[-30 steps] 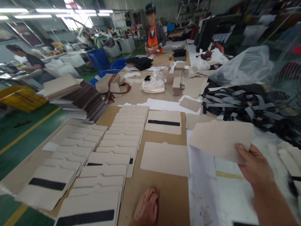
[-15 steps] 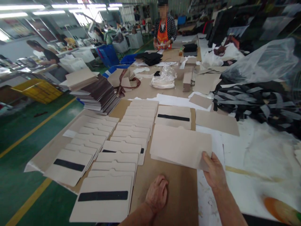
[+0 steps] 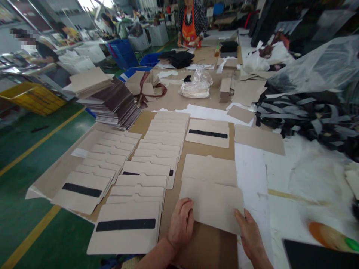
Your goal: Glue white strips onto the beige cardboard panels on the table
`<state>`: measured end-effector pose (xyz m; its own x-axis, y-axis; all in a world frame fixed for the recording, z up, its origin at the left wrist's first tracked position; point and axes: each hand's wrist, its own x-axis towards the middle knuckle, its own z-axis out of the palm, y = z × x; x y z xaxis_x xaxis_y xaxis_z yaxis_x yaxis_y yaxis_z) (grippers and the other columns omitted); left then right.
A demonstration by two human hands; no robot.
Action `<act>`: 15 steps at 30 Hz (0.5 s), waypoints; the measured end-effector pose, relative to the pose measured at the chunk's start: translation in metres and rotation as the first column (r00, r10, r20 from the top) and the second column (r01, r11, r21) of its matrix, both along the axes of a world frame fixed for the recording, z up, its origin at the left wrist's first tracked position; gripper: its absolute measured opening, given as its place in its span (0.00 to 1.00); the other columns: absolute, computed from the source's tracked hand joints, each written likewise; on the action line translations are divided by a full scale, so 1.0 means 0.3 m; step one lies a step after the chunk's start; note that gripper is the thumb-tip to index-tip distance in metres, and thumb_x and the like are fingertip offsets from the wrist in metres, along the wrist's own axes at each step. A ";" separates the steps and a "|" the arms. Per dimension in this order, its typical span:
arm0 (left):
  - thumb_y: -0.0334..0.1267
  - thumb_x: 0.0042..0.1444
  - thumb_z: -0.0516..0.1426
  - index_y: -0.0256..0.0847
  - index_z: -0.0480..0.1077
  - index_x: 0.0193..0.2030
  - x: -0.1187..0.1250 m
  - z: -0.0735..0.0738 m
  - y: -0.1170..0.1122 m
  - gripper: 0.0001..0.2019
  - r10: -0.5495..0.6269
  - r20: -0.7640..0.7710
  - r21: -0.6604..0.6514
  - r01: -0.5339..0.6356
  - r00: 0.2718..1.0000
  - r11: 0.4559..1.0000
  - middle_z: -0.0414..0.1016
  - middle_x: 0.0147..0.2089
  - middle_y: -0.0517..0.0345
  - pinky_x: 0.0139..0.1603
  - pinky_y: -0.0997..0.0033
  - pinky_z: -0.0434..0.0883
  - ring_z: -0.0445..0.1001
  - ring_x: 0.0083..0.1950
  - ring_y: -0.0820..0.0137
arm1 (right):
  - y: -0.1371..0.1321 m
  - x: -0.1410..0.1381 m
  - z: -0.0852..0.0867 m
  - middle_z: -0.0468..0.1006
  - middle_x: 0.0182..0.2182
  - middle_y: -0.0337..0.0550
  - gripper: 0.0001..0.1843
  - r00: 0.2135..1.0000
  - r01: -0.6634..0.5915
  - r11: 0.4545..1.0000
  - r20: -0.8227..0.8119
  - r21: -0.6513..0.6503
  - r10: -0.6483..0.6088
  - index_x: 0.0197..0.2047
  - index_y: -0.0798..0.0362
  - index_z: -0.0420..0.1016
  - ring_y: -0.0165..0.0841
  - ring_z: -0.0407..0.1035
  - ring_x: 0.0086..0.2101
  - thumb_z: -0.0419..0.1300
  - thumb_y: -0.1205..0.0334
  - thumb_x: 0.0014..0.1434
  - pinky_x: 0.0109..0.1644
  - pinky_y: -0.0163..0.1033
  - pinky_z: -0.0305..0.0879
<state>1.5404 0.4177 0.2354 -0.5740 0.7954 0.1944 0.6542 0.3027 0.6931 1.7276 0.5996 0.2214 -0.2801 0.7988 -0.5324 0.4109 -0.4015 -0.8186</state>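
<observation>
While the right hand (image 3: pixel 251 232) pinches the held panel (image 3: pixel 211 201) near its close right corner, thumb on top, the left hand (image 3: pixel 181 221) lies curled at its left edge; clasping or merely touching, cannot tell. Held panel is over the brown board (image 3: pixel 206 243), visible face bare. Its far edge overlaps, in view, the second panel (image 3: pixel 209 169), also bare, small tab on the far side. Contact between the two unclear.

Progress, as judged: well along, not finished. Beyond both, a strip-bearing panel (image 3: pixel 207 142) lies flat with its black strip (image 3: pixel 208 133). Left of the held panel, the middle column (image 3: pixel 126 239) and, past it, the outer column (image 3: pixel 84 177) overlap like shingles; strips show on the nearest, mostly hidden behind. The two bare panels look like what is left within reach; further count uncertain.

Materials: panels thin, matte beige, stiff-looking, corners rounded where strips show. Brown board smooth, card-like. Right of the held panel, a smudged white sheet (image 3: pixel 251 168), papery. Far left of it, a slanting stack of boards (image 3: pixel 114 102), dark brown and grey; straight beyond, a crumpled clear plastic bag (image 3: pixel 196 87); far right, a tangled heap of ribbons (image 3: pixel 303 116), black and grey.
</observation>
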 end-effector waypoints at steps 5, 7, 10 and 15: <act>0.30 0.62 0.48 0.26 0.57 0.67 -0.147 -0.056 0.188 0.26 0.035 -0.094 -0.305 -0.062 0.995 0.950 0.57 0.71 0.29 0.72 0.44 0.59 0.54 0.74 0.51 | 0.007 -0.003 -0.038 0.79 0.41 0.52 0.26 0.911 -0.162 0.964 0.408 0.210 0.064 0.47 0.47 0.73 0.53 0.73 0.47 0.56 0.39 0.51 0.52 0.56 0.70; 0.31 0.60 0.49 0.23 0.56 0.68 -0.172 -0.071 0.237 0.28 0.004 -0.125 -0.435 -0.058 0.992 0.898 0.50 0.74 0.26 0.72 0.42 0.56 0.46 0.76 0.47 | 0.034 -0.008 -0.039 0.76 0.45 0.58 0.32 0.876 -0.223 0.921 0.479 0.319 0.046 0.51 0.54 0.70 0.54 0.71 0.47 0.54 0.39 0.52 0.54 0.58 0.67; 0.33 0.59 0.52 0.20 0.54 0.68 -0.176 -0.074 0.277 0.31 -0.033 -0.174 -0.550 -0.069 0.984 0.832 0.47 0.74 0.23 0.73 0.43 0.52 0.41 0.77 0.44 | 0.103 -0.033 -0.046 0.72 0.49 0.62 0.36 0.902 -0.216 0.878 0.432 0.427 0.012 0.55 0.59 0.67 0.49 0.69 0.46 0.51 0.40 0.53 0.56 0.56 0.66; 0.34 0.59 0.55 0.20 0.55 0.69 -0.163 -0.057 0.296 0.33 0.008 -0.186 -0.640 -0.127 0.982 0.758 0.46 0.74 0.20 0.72 0.45 0.54 0.46 0.75 0.38 | 0.183 -0.108 -0.098 0.72 0.50 0.60 0.34 0.926 -0.269 0.852 0.365 0.450 0.099 0.57 0.60 0.67 0.50 0.65 0.52 0.52 0.46 0.53 0.62 0.56 0.61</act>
